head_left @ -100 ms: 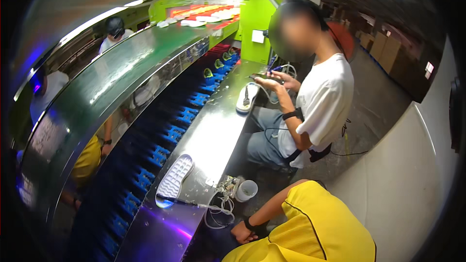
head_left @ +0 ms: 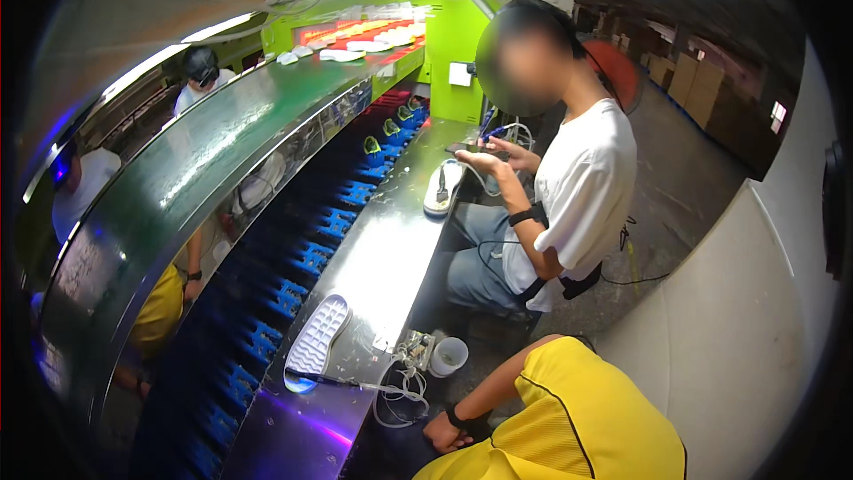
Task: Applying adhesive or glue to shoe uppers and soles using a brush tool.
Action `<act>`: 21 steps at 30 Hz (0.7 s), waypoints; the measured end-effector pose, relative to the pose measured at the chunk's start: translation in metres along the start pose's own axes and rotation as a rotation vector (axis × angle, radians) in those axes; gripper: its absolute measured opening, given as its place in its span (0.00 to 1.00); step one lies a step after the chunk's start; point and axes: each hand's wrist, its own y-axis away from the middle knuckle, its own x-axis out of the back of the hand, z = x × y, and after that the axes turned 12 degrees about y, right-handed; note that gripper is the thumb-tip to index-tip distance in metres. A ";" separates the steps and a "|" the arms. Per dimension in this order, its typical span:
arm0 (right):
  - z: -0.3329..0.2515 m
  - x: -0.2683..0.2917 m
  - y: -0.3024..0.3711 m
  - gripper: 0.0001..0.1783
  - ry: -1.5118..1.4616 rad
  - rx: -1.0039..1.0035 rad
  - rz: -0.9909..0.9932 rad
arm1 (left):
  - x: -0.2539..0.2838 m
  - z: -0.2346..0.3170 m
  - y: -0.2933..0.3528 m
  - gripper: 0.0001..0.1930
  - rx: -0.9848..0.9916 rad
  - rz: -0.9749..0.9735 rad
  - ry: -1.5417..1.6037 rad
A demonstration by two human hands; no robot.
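My right hand [head_left: 447,432], with a black wristband, rests low beside the bench under a yellow sleeve [head_left: 569,382]. Its fingers look curled in, and I see nothing in them. My left hand is out of view. Nearby on the metal bench lies a white shoe sole [head_left: 318,338] with a blue edge, tread side up. A black-handled brush [head_left: 329,380] with a pale tube attached rests across its near end. Beside the bench edge hang tangled clear tubes and fittings [head_left: 413,356], next to a white plastic cup [head_left: 450,354].
A seated co-worker [head_left: 586,160] in a white shirt holds a dark flat device [head_left: 459,148], near another sole [head_left: 442,191]. Blue holders [head_left: 313,258] line a dark conveyor, with shoes [head_left: 372,145] farther along. Above it runs a green belt [head_left: 240,116] carrying soles [head_left: 342,55].
The view has shifted slightly, so the bench and conveyor sit a little lower in the picture. My right hand and the nearby sole keep their places.
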 end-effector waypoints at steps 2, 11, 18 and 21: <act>-0.012 0.004 0.025 0.09 0.014 0.021 -0.004 | -0.002 0.003 0.003 0.18 -0.007 0.046 0.011; -0.012 -0.014 0.042 0.08 -0.050 -0.020 0.023 | 0.014 0.020 0.017 0.16 0.008 0.129 0.021; -0.017 -0.016 0.060 0.08 0.011 0.022 0.040 | 0.007 -0.001 0.036 0.14 -0.039 0.168 -0.017; -0.013 -0.024 0.061 0.08 0.022 0.033 0.082 | 0.006 -0.003 0.040 0.14 -0.073 0.204 -0.024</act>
